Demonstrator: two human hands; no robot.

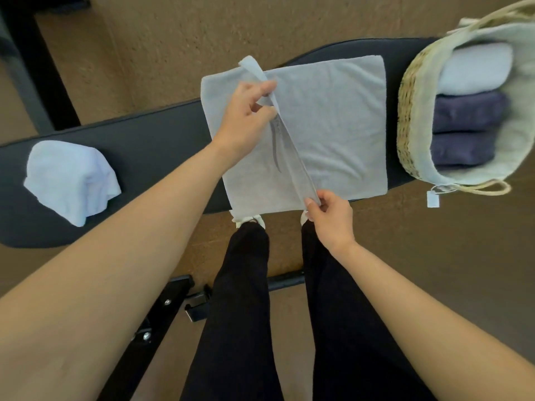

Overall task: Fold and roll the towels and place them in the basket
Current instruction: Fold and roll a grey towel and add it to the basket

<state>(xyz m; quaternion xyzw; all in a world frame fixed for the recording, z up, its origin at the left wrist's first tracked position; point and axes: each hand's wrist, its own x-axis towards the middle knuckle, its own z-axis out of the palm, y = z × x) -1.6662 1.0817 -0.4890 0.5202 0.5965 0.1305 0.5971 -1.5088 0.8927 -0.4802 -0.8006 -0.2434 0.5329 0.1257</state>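
The grey towel (333,117) lies spread across the black padded tabletop (150,146), its left edge lifted into a taut ridge that slants across the cloth. The left hand (246,120) holds the far end of that ridge, its grip a narrow pinch of thumb and fingertips on the fabric. The right hand (330,218) pinches the near end, where the towel overhangs the tabletop's near edge. Just to the right of the grey towel stands the woven basket (411,111), lined with pale cloth and already holding a pale rolled towel (474,69) and two navy rolled towels (469,111). Well to the left of the grey towel a white towel (69,180) sits crumpled, not yet folded. The risk, as I judge it, is a skewed fold: the ridge runs aslant, so the edges may not meet and the roll would come out lopsided — or the overhanging part could drag the cloth off. A white tag (432,198) hangs from the basket — no writing on it can be read.
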